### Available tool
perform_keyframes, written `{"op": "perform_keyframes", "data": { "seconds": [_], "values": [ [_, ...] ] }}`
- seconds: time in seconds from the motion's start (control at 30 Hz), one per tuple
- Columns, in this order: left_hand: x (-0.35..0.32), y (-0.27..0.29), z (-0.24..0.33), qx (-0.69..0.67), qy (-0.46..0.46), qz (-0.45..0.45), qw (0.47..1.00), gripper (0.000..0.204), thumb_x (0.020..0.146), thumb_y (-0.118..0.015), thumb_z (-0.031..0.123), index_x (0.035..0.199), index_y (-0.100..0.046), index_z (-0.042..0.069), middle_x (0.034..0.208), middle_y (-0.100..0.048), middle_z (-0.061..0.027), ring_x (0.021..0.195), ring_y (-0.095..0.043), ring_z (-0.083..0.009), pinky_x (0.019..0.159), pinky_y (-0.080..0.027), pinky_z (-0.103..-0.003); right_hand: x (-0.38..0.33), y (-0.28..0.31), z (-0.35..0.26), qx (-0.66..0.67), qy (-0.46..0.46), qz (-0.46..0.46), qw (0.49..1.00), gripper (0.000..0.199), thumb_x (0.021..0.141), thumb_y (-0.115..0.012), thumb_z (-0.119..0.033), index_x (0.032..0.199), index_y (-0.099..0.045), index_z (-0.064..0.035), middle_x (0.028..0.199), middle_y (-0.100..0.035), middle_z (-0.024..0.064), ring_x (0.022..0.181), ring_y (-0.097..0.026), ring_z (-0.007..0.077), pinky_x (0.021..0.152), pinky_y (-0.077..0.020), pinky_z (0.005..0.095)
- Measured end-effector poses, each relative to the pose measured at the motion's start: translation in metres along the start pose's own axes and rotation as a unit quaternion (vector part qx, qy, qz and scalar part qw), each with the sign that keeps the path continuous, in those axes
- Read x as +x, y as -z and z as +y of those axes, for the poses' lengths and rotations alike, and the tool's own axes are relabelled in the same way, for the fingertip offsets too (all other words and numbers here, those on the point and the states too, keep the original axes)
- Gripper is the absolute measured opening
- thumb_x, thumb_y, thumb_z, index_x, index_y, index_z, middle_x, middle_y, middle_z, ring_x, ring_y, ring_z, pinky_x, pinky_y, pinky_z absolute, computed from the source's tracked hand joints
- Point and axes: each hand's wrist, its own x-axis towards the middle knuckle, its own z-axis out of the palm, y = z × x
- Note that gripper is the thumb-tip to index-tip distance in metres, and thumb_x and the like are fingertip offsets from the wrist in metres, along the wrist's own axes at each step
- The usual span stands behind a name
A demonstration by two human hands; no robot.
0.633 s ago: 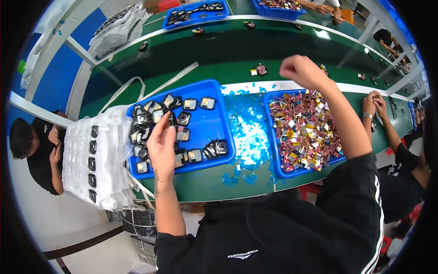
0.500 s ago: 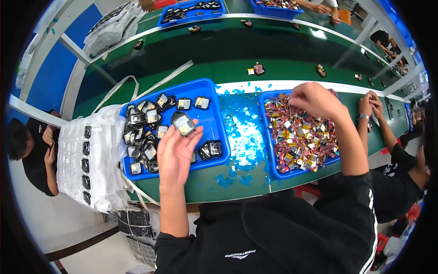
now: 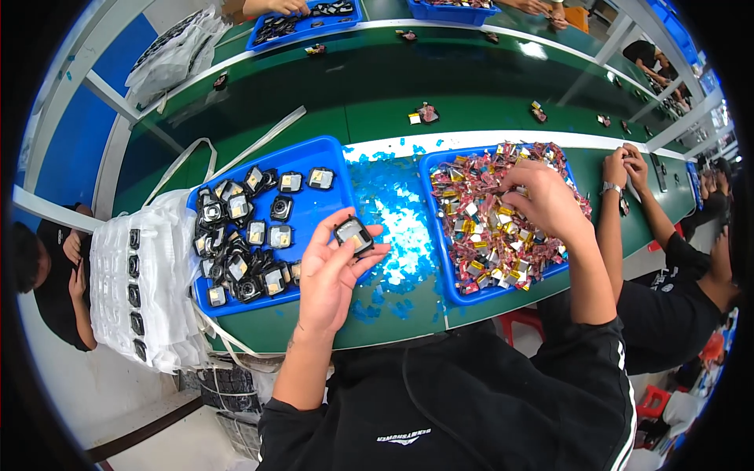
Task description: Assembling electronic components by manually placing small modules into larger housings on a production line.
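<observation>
My left hand (image 3: 326, 286) holds a black square watch-like casing (image 3: 353, 235) with a pale inner plate, between thumb and fingers, at the right side of a blue tray (image 3: 320, 149). Many similar black casings (image 3: 236, 204) lie in that tray, heaped on its left and spread singly elsewhere. Over a second blue tray (image 3: 428, 188) on the right, my right hand (image 3: 542, 200) reaches down with fingers bent together. That tray is heaped with small parts (image 3: 491, 247) in pink, silver and yellow. Whatever is between the right fingertips is hidden.
Blue film scraps (image 3: 400, 235) litter the green table between the trays. Stacked white plastic trays (image 3: 145, 282) stand on the left beside a pale strap (image 3: 259, 145). Beyond, small assemblies (image 3: 424, 115) sit on a green belt (image 3: 345, 86). A co-worker's hands (image 3: 626, 166) are at the right.
The view has shifted slightly. My left hand has moved right with the casing, toward the tray's edge. My right hand has moved nearer and rightward over the parts. Another person's hand has appeared at the far tray.
</observation>
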Motion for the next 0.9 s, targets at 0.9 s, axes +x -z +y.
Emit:
{"op": "perform_keyframes", "data": {
  "seconds": [0.9],
  "values": [
    [-0.008,-0.035,-0.023,0.395,-0.199,-0.079,0.893,0.013,0.084,-0.069,0.002,0.097,-0.069,0.000,0.101,-0.063,-0.0112,0.094,-0.063,-0.0196,0.083,-0.050,-0.030,-0.018,-0.053,-0.102,0.501,-0.022,0.071,0.862,0.010,0.082,-0.072,0.003,0.088,-0.063,0.0012,0.082,-0.064,0.0039,0.073,-0.060,0.0088,0.066,-0.0483,0.0230]
  ]
}}
